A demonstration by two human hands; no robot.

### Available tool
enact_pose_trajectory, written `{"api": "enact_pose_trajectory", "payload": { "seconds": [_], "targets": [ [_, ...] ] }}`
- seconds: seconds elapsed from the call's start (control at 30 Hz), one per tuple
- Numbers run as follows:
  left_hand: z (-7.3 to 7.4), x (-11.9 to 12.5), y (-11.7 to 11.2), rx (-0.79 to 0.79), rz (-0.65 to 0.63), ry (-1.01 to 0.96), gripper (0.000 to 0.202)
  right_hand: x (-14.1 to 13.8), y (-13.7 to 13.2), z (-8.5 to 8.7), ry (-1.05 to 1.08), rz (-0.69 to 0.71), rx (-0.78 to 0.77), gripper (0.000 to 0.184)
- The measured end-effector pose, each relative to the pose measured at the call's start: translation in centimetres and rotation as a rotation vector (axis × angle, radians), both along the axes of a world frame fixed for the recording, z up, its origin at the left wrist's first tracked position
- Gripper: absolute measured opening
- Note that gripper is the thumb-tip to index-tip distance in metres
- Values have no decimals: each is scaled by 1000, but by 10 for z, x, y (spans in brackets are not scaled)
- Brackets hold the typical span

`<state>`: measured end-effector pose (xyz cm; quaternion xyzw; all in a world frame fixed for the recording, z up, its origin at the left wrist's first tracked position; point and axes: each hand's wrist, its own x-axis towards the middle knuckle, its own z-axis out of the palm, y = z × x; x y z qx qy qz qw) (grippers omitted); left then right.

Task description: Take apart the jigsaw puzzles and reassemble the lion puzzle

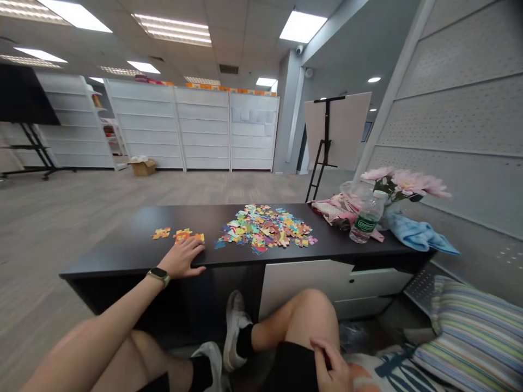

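left hand (182, 257) resting flat on near edge of dark desk (122, 242), fingers slightly spread, holding nothing, just beside joined puzzle pieces (188, 236) (watch (159, 276) sitting on wrist). loose pile of puzzle pieces (263, 228) lying mid-desk, single piece (161, 233) lying off to left. right hand (329, 365) resting on black shorts (296, 370), fingers loosely curled, empty. water bottle (366, 218) standing toward right end of desk, blue cloth (417, 234) draping beside it.

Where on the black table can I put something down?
Most room is at the black tabletop's left end, left of the colourful cardboard puzzle pieces. A narrow strip lies between the big puzzle pile and the clear plastic water bottle. The right end is crowded, with blue cloth and pink flowers.
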<state>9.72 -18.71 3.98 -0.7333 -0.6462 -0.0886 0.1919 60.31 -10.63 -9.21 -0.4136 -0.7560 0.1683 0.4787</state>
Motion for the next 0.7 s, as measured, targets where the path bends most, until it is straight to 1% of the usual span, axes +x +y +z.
{"api": "enact_pose_trajectory", "payload": {
  "seconds": [0.17, 0.3, 0.37, 0.43, 0.5, 0.53, 0.57, 0.6, 0.67, 0.7],
  "targets": [
    [7, 4, 2, -9, 43, -30, 47, -26, -7, 47, 89, 135, -13, 28],
    [12, 5, 5, -45, 18, -96, 48, -52, 0, 79, 112, 194, -47, 24],
    [13, 4, 4, -76, -24, -125, 50, -74, 13, 91, 110, 228, -49, 24],
    [17, -1, 3, -89, -64, -160, 52, -101, 32, 101, 100, 280, -22, 22],
    [25, -16, 11, -55, -69, -227, 52, -131, 58, 111, 71, 336, 47, 20],
    [31, -29, 21, -34, -64, -255, 49, -147, 73, 117, 48, 365, 101, 19],
    [37, -46, 36, -10, -50, -258, 44, -163, 89, 124, 15, 395, 161, 20],
    [44, -67, 56, 26, -31, -247, 41, -179, 104, 133, -34, 427, 218, 22],
    [51, -119, 109, 36, -34, -198, 47, -210, 134, 151, -178, 511, 302, 26],
    [49, -146, 140, 17, -10, -176, 51, -225, 148, 159, -269, 561, 323, 28]
  ]
}}
